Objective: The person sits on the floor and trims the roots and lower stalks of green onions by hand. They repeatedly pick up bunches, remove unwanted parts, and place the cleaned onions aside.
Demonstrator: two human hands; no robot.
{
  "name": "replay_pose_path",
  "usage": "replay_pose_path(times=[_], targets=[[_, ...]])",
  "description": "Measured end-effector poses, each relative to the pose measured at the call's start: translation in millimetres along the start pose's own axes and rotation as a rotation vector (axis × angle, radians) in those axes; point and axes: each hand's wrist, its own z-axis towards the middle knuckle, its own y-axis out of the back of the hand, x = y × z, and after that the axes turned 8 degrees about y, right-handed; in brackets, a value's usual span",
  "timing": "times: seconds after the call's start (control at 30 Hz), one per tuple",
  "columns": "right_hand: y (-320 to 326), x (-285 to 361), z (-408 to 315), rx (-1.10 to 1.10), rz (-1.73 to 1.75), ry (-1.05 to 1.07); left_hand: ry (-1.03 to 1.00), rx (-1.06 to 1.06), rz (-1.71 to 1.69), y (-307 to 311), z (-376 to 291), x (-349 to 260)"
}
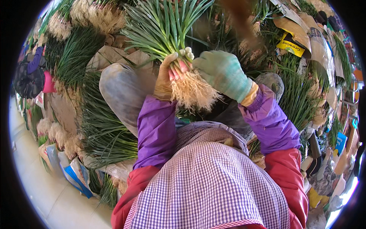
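Note:
My left hand (165, 75), in a tan glove, grips a bunch of young allium plants (178, 70), probably green garlic. Their long green leaves (163, 31) point away from me. Pinkish stem bases and a pale tangle of roots (194, 91) hang toward me. Whitish fingertips wrap the right side of the stems. My right hand (223, 74) wears a pale green knitted glove over a tan one. Its bent fingers are at the bunch's right side, beside the stem bases. They are blurred, and whether they pinch a stem is hidden.
Leafy plants (108, 123) lie in a heap at my left, with more (300, 91) at my right. Rooted bunches (97, 14) stand at the back left. Paper sacks (317, 43) lie back right. Another person (30, 75) is at the far left, near a pale floor (71, 206).

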Motion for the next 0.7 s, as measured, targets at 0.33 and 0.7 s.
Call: replay_pose_path(times=[0.33,0.7], targets=[[60,23,-96,0.053,1.175,-0.590,-0.001,0.098,-0.024,14,3,-10],[70,29,-74,-0.106,0.808,-0.797,-0.119,0.237,-0.205,5,1,-4]])
